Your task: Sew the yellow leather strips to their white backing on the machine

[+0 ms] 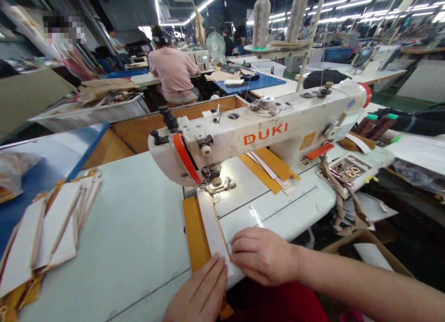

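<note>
An ochre strip point(195, 234) with a white strip point(212, 231) lying along it runs across the white sewing table point(111, 247) towards the presser foot point(218, 185) of a DUKI sewing machine point(264, 132). My left hand point(196, 289) presses on the strip's near end, with the fingers lying along it. My right hand point(264, 256) sits just to the right, its fingertips on the white strip's edge. The strip's far end stops close to the foot, and the needle area is partly hidden by the machine head.
Stacks of white-and-ochre strips point(52, 229) lie at the left on a blue board. More strips point(267, 171) lie behind the machine. A tray of metal buckles point(349, 171) and hanging tan straps stand at the right. Thread cones rise above. A co-worker in a pink shirt point(172, 69) sits beyond.
</note>
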`<state>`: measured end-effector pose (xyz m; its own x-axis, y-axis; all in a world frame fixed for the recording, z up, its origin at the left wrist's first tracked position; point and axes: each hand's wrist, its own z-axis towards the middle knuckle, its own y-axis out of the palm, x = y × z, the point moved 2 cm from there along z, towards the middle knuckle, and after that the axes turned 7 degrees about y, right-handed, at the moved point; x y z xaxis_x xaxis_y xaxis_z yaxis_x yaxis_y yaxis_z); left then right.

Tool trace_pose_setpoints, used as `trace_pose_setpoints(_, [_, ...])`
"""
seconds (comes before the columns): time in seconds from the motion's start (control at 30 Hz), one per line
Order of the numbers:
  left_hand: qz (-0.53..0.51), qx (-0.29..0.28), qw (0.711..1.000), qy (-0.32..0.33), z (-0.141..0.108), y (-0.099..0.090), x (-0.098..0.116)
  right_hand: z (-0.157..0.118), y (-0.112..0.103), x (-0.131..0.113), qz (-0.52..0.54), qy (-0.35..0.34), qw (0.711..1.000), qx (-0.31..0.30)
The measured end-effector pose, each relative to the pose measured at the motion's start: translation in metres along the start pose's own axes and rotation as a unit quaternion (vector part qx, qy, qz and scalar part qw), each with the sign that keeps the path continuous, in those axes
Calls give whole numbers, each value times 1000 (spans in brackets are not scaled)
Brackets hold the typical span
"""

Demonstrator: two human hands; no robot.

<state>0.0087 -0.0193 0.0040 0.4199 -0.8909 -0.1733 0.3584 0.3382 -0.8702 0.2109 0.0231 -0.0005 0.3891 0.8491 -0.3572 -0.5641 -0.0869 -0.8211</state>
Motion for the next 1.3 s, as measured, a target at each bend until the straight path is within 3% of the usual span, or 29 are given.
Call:
trace_pose_setpoints(0.67, [-6,-10,1000,-9,-1,-1,2,1,-1,0,2,-5,1000,1])
trace_pose_setpoints(0.87, [6,15,1000,-25,0,-1,3,1,-3,-1,9,1,1000,-19])
trace_pose_setpoints(1.3, [14,-5,1000,-13,-1,1,4,4,-8,-2,-27,21,997,-74])
